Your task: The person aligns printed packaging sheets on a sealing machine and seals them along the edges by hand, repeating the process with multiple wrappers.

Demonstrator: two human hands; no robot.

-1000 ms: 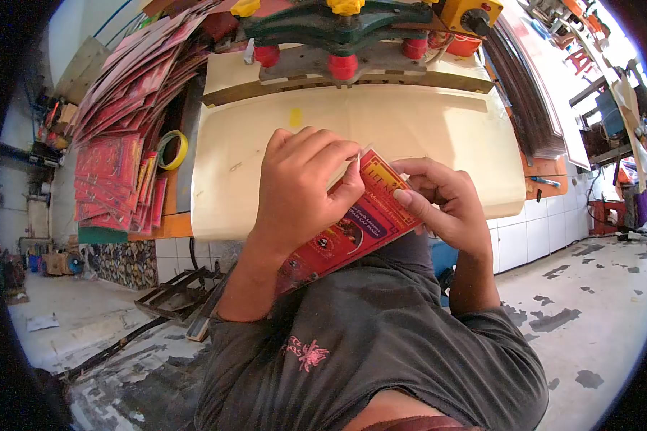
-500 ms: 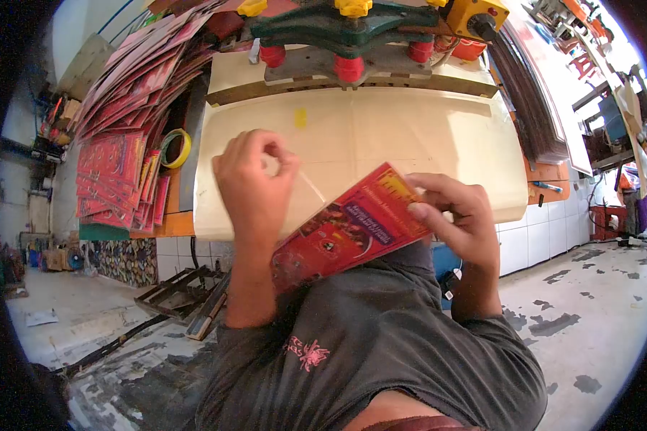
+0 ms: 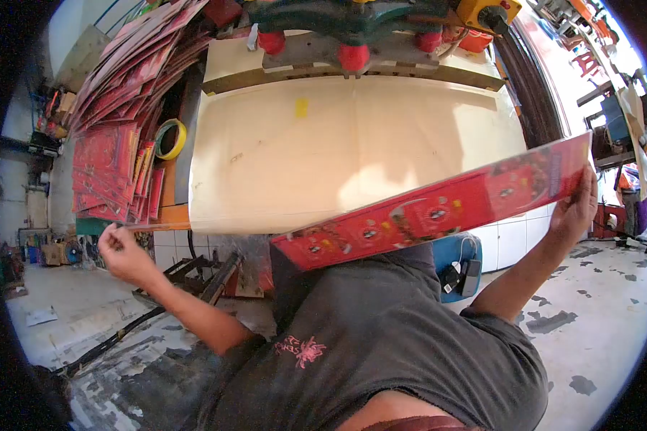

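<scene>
Head view: right hand (image 3: 577,207) holds red panel (image 3: 438,208), lettering illegible.

The printed red sheet (image 3: 438,205) looks glossy (plasticky, even); the shirt (image 3: 381,323), matt cloth.

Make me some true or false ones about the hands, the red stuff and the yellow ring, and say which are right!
1. The right hand holds one end of the long red sheet. True.
2. The left hand grips the other end of the long red sheet. False: it is out to the left, apart from that end.
3. The yellow ring is beside the red pile. True.
4. The shirt is bright yellow. False: it is dark, with a pink print.
</scene>
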